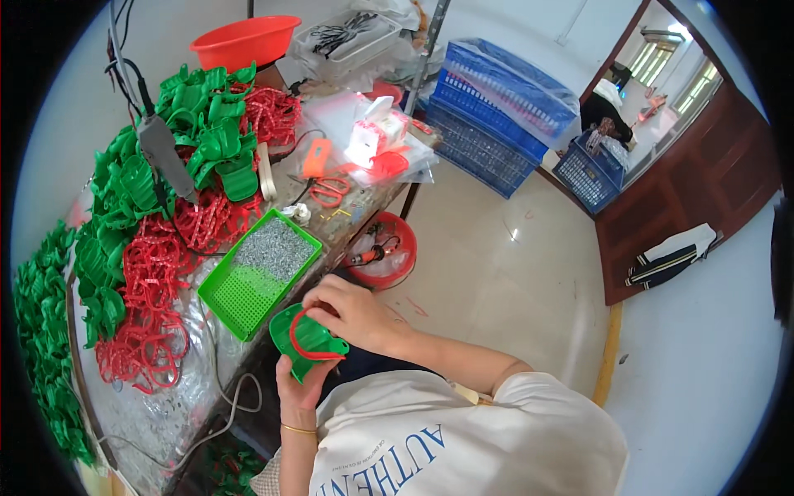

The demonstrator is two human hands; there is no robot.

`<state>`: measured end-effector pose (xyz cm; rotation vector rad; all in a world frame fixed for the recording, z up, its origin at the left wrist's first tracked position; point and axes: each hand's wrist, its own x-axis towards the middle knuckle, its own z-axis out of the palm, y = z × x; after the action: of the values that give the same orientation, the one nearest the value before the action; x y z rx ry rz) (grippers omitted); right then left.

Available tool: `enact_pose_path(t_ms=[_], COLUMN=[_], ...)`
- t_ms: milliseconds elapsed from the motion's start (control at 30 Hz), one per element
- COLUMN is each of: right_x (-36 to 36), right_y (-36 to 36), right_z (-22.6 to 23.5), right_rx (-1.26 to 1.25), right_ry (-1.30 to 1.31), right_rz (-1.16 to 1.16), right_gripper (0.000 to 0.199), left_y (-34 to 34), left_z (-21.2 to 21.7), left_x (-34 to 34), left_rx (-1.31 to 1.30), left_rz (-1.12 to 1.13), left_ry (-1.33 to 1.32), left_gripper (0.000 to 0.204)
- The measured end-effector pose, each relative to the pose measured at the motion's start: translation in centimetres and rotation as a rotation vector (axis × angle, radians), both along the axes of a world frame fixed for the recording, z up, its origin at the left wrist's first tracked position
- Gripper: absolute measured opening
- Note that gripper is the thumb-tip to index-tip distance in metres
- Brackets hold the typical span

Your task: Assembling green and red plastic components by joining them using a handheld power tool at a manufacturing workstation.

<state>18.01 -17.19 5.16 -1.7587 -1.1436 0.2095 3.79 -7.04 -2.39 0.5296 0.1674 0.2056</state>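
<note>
In front of my body I hold a curved green plastic piece [285, 331], shaped like a scoop or small seat. A red curved plastic strap [296, 341] lies in a bow across it. From below, my left hand [299, 387] grips the green piece near one end of the strap. My right hand [351, 314] is closed at the strap's upper end, its fingertips partly hidden. Just beyond my hands is a green perforated tray [222, 299], with a heap of small silvery metal parts [277, 248] in its far half.
Piles of green pieces [107, 231] and red straps [157, 264] cover the workbench's left. A grey hanging tool [165, 153] dangles above. Orange-handled scissors [329, 192] lie beyond the tray. A red bucket [405, 248] and blue crates [484, 132] stand on the floor.
</note>
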Motion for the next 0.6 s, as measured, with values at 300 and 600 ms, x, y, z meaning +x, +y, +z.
enact_pose_path(t_ms=[300,600], right_x=[-0.9,-0.5], right_y=[0.9,0.6], right_z=[-0.8,-1.8], right_rx=[-0.002,-0.199], right_ry=[-0.274,-0.162], right_rz=[-0.173,-0.032], right_gripper=[0.012,0.01], left_y=[0.1,-0.5], left_z=[0.0,-1.2], left_x=[-0.6,-1.1], left_rx=[-0.11,-0.188], left_rz=[0.078,0.147], left_ry=[-0.007,-0.037], left_gripper=[0.078,0.073])
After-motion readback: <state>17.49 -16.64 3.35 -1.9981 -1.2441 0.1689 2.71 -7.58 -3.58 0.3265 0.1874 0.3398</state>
